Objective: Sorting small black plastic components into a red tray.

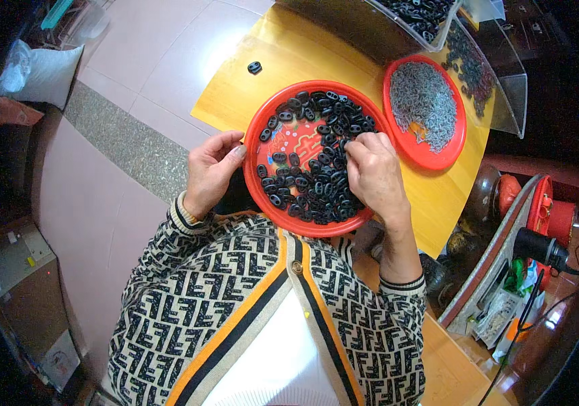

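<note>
A round red tray (253,183) with a printed pattern on its bottom is before me, at the edge of the yellow table. Many small black oval pieces with two holes, like cord locks (330,183), lie in it, heaped thickest at the right and near sides. My left hand (212,172) is at the tray's left rim, its thumb and fingertips closed on the edge. My right hand (377,172) is over the tray's right side, fingers bent into a pinch among the black pieces. What lies between those fingertips is hidden.
A smaller red tray (431,162) of small grey springs (425,101) stands to the right. One black piece (254,68) lies alone on the yellow table (303,47). Farther back is a clear bin (377,30) of black parts; a black cylindrical device (540,247) sits at the right.
</note>
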Demonstrator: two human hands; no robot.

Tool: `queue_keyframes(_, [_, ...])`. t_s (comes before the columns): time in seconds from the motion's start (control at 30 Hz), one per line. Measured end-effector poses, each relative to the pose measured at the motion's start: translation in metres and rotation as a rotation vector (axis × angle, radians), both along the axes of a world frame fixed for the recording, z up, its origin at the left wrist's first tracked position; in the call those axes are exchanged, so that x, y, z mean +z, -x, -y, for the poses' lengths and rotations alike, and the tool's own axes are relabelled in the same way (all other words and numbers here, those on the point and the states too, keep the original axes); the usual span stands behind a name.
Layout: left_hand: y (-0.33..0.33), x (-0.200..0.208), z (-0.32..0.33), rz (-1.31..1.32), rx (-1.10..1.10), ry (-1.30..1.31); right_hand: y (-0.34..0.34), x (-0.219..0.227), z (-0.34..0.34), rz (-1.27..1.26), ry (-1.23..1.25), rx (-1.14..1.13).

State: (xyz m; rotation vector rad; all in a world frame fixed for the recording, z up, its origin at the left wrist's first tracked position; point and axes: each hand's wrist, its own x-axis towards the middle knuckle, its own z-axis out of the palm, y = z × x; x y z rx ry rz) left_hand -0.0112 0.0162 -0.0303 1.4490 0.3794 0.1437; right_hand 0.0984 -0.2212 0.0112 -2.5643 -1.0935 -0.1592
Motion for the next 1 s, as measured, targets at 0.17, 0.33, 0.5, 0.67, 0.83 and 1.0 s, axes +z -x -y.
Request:
queue_keyframes(0.17, [0.0,-0.002,-0.001,0.019,0.01,0.086,-0.006,0.001,-0.002,-0.062,-0.114,0.005])
queue_keyframes(0.33, [0.002,-0.001,-0.004,-0.014,0.009,0.066,-0.011,-0.002,-0.008,-0.018,-0.016,-0.006])
queue_keyframes(0.5, [0.002,-0.003,-0.007,-0.026,0.038,0.078,-0.02,0.001,-0.008,-0.02,0.063,0.05])
queue_keyframes(0.67, [0.001,-0.001,-0.01,-0.025,0.032,0.064,-0.024,0.004,-0.009,-0.011,0.152,0.074])
queue_keyframes(0.83, [-0.002,0.01,-0.018,0.149,-0.069,-0.504,-0.024,0.001,-0.011,0.0,0.123,0.082])
queue_keyframes(1.0, [-0.026,0.035,-0.021,0.474,-0.352,-1.149,-0.026,0.001,-0.012,0.003,0.148,0.126])
